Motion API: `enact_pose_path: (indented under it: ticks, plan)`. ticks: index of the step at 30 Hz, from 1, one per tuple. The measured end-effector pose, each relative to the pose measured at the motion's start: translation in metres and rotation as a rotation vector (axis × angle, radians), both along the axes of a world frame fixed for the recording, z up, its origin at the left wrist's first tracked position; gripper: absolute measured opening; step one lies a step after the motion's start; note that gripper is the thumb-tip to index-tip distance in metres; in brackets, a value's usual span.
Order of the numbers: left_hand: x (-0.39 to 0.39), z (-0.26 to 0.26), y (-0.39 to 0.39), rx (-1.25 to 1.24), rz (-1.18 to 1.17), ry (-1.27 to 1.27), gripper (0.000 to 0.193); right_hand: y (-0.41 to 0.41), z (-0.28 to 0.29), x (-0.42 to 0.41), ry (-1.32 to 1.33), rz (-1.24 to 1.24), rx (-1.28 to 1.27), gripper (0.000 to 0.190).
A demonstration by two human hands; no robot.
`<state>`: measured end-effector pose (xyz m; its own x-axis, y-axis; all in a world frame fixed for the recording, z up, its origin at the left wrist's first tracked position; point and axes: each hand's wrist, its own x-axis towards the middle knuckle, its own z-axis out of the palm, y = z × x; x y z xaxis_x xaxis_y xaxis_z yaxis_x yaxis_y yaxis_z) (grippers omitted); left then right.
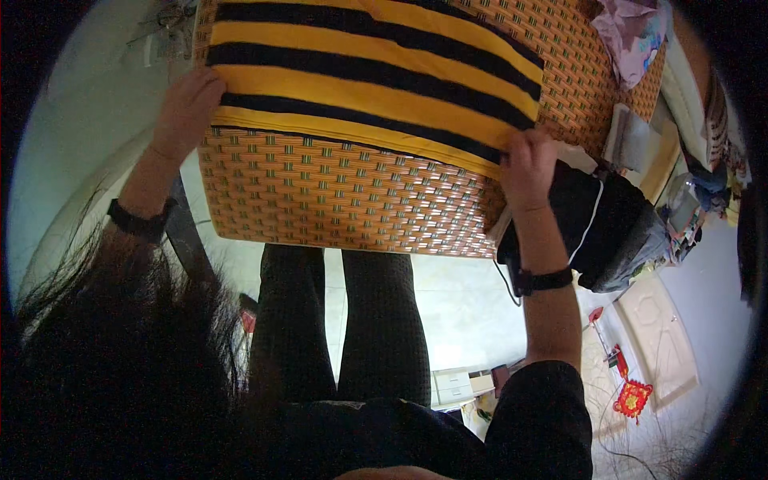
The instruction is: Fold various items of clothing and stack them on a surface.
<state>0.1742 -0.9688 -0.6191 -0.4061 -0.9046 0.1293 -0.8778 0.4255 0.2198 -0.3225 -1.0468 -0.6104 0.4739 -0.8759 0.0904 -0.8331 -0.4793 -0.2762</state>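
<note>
A yellow and black striped cloth (pixel 372 66) lies folded in layers on a woven, rattan-patterned table top (pixel 342 198). Its top edge runs out of the picture. My left hand (pixel 189 111) pinches the cloth's near left corner between thumb and fingers. At the near right corner, my right hand (pixel 529 165) grips the cloth with bent fingers. The folded near edge stretches fairly straight between both hands, and several stacked layers show along it. Each wrist wears a dark band.
Dark bundled fabric (pixel 582 222) with a white cord hangs at the table's right edge. A pinkish plastic bag (pixel 636 36) sits at the far right, above a grey box-like item (pixel 627 138). White drawers (pixel 453 387), a red hanging ornament (pixel 633 399) and a cream door (pixel 657 342) are lower right.
</note>
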Motion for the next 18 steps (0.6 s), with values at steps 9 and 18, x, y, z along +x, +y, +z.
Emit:
enact_pose_path:
  ticks: [9, 18]
  plan:
    - [-0.011, -0.039, 0.046, 0.196, 0.109, 0.082, 0.023, 0.057, -0.027, -0.006, -0.007, 0.207, -0.210, 0.039]
    - [-0.046, -0.040, 0.060, 0.323, 0.244, 0.027, 0.020, 0.096, -0.054, 0.001, 0.159, 0.110, 0.014, 0.032]
